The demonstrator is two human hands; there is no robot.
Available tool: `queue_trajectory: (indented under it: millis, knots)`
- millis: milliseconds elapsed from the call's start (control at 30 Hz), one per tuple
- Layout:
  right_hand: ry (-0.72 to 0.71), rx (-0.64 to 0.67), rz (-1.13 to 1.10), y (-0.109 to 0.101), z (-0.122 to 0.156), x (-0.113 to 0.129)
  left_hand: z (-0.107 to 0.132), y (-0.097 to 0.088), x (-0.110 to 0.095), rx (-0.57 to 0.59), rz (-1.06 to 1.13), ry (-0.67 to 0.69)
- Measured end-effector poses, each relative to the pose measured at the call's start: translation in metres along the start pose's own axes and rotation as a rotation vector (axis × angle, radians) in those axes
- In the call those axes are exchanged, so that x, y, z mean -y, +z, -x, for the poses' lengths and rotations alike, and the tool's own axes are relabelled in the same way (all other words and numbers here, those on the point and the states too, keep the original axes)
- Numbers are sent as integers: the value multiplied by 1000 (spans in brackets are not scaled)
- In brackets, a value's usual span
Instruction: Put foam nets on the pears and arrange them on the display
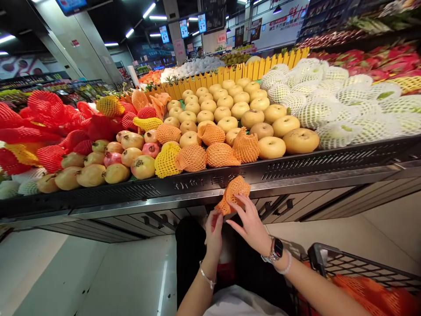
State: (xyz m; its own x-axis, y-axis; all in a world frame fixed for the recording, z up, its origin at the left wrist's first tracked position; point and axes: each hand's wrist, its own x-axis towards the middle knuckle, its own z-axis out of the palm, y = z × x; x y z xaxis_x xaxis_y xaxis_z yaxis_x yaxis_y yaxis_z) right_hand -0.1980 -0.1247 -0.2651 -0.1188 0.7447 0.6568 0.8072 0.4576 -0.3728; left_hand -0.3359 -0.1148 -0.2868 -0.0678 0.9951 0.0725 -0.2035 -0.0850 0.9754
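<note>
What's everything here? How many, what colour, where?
Smooth round pears: dozens, tan, middle
Round crowned pomegranates: over ten, yellow-pink, front left
Crinkled foam nets: many, red, left
Foam-netted bundles: several, orange, front middle
White-netted rounded fruit: many, pale green, right
Scaly dragon fruit: many, pink, far right
Slatted fence: one, yellow, behind pears
Long slotted rail: one, black, before fruit
Rectangular screens: four, blue, overhead
Barred shopping cart: one, black, lower right
Small foam net: one, orange, just below middle
Left hand: one, bare, net's lower end
Right hand: one, bare, net's right side
</note>
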Motion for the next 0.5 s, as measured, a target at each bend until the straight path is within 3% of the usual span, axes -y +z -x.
queue_trajectory:
  millis: [133, 333, 433, 500]
  knots:
    - [-66, -74, -20, -1, 1, -13, 15, 7, 15, 148, 122, -118]
    - [-146, -136, -141, -4, 1, -7, 21, 20, 14, -28, 473, -147]
    - [-131, -187, -240, -7, 3, 7, 24, 22, 13, -3, 563, -183]
    - [-151, -238, -282, -10, 4, 16, 28, 22, 17, 54, 514, -217]
